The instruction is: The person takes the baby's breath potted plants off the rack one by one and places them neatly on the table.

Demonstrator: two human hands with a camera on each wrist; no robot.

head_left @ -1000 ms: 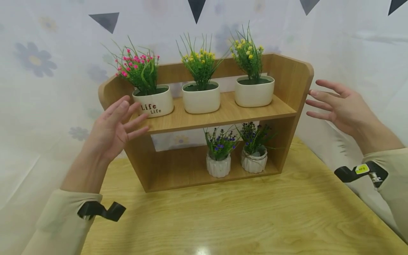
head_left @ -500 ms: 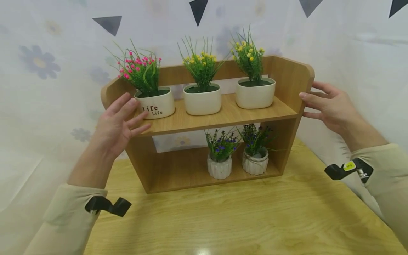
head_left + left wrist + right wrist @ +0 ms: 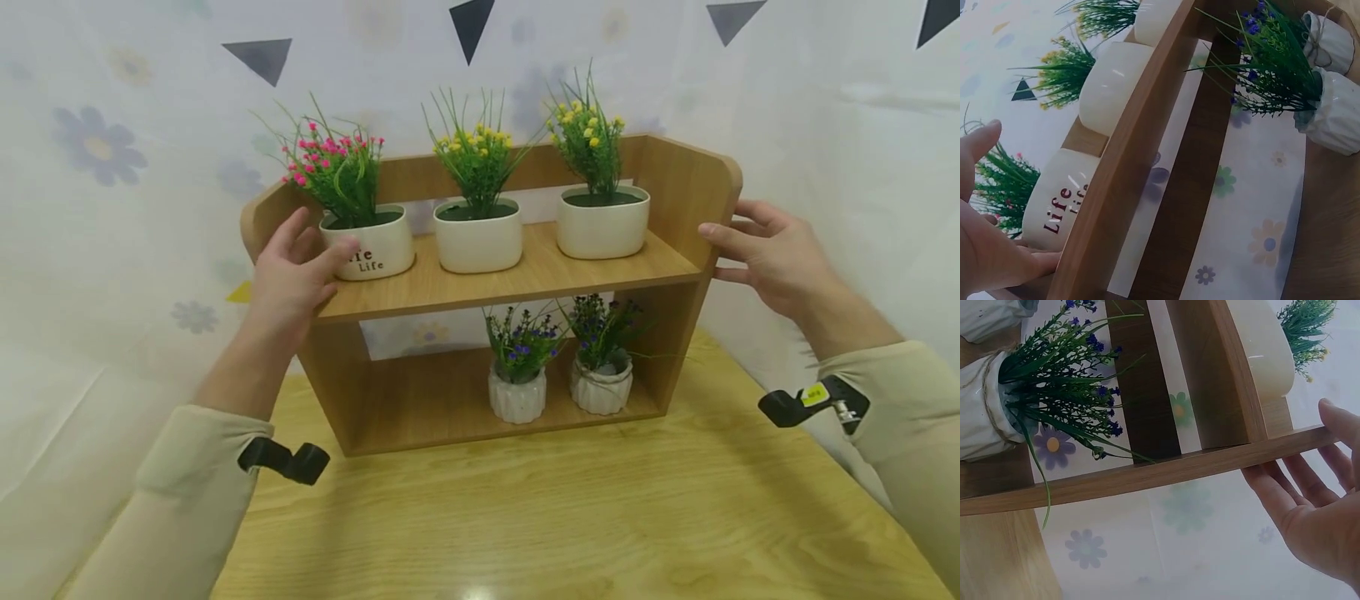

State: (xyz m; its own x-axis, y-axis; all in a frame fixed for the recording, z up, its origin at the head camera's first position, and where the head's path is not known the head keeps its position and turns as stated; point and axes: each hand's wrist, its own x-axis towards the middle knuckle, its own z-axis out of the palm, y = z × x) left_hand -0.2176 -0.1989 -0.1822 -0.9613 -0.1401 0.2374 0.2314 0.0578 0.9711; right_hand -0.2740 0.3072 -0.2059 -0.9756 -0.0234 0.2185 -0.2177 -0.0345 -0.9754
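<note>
A two-tier wooden shelf (image 3: 487,293) stands on the table. My right hand (image 3: 783,265) holds its right side panel. The thumb lies on the inner face and the other fingers pass behind, on the outer face in the right wrist view. At the shelf's left end is my left hand (image 3: 288,279), beside a white flowerpot with "Life" lettering (image 3: 375,254) and pink flowers. Its thumb, held apart from the fingers, crosses the lettering in the head view. Some fingertips are hidden; I cannot tell whether they touch pot or panel.
Two more white pots, a middle one (image 3: 480,242) and a right one (image 3: 602,227), bear yellow flowers on the upper tier. Below stand two small ribbed pots (image 3: 517,398) with purple flowers. A flower-patterned cloth (image 3: 165,217) hangs behind the yellowish wooden table (image 3: 525,517).
My right hand has moved left from beside the shelf and taken hold of its side panel. The left hand has turned and come nearer the lettered pot, its thumb now across the lettering.
</note>
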